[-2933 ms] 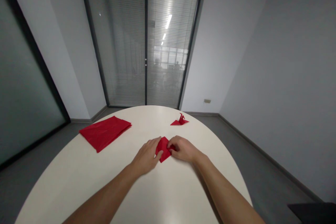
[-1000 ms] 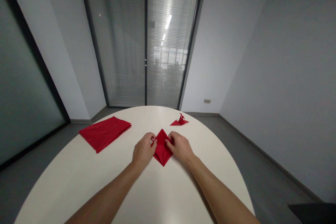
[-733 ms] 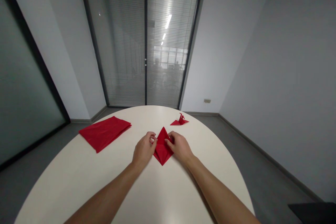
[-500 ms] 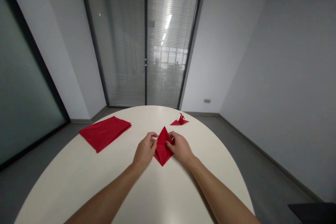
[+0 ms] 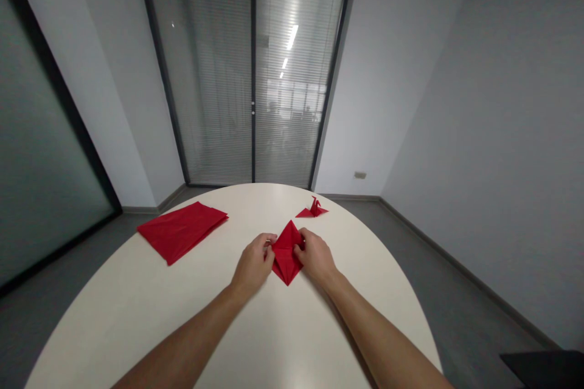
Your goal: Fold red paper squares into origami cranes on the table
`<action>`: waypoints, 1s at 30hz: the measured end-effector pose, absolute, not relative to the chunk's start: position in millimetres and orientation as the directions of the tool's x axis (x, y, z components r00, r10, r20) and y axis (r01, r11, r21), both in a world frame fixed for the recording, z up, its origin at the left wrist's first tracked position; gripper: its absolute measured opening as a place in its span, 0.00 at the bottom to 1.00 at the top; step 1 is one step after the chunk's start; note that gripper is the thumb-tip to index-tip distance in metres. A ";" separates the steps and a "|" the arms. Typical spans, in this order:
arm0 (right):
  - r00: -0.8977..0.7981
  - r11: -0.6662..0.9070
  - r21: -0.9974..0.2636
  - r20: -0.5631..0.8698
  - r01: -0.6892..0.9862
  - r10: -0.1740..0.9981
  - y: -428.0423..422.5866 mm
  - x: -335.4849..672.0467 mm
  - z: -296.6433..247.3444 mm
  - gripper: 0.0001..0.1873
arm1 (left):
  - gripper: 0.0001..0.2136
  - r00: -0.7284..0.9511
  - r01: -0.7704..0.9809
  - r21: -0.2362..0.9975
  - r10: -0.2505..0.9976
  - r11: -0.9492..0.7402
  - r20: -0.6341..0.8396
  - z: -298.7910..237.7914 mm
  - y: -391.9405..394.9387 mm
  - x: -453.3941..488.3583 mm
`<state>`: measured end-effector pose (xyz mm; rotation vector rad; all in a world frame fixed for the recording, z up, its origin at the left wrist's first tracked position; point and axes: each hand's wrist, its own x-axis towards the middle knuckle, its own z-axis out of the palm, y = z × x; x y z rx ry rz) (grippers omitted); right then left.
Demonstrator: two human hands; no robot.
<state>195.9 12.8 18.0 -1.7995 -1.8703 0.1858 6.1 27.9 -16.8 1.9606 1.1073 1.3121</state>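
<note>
A folded piece of red origami paper [image 5: 287, 258], diamond-shaped with a crease across its middle, is between my hands over the table. Its upper point faces away from me and its lower point towards me. My right hand [image 5: 316, 255] is closed on the right edge, thumb on top and fingers partly behind the paper. At the left edge, my left hand [image 5: 255, 260] is curled with thumb and fingertips against the paper; part of its grip is hidden. Just beyond the right hand stands a finished red paper crane [image 5: 314, 209].
On the left of the round white table [image 5: 237, 328] lies a stack of red paper sheets [image 5: 182, 231]. Behind the table is a glass door with blinds [image 5: 219, 85]. A dark object [image 5: 542, 368] shows at the lower right corner.
The folded paper has shifted slightly right and turned a little. My left fingers have come closer in to its left edge, while the right hand keeps its hold.
</note>
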 end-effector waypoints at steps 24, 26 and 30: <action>0.090 0.156 -0.653 0.327 0.741 0.941 20.0 198.0 8.9 0.08 | 0.07 0.180 0.310 0.826 0.882 -0.471 0.435 -20.6 32.1 3.6; 0.085 0.169 -0.708 0.309 0.686 0.947 21.4 200.2 7.2 0.09 | 0.07 0.185 0.295 0.834 0.884 -0.466 0.428 -20.2 32.2 4.2; 0.080 0.181 -0.772 0.287 0.609 0.955 26.0 207.5 4.0 0.10 | 0.07 0.211 0.297 0.838 0.888 -0.457 0.409 -19.4 31.5 4.8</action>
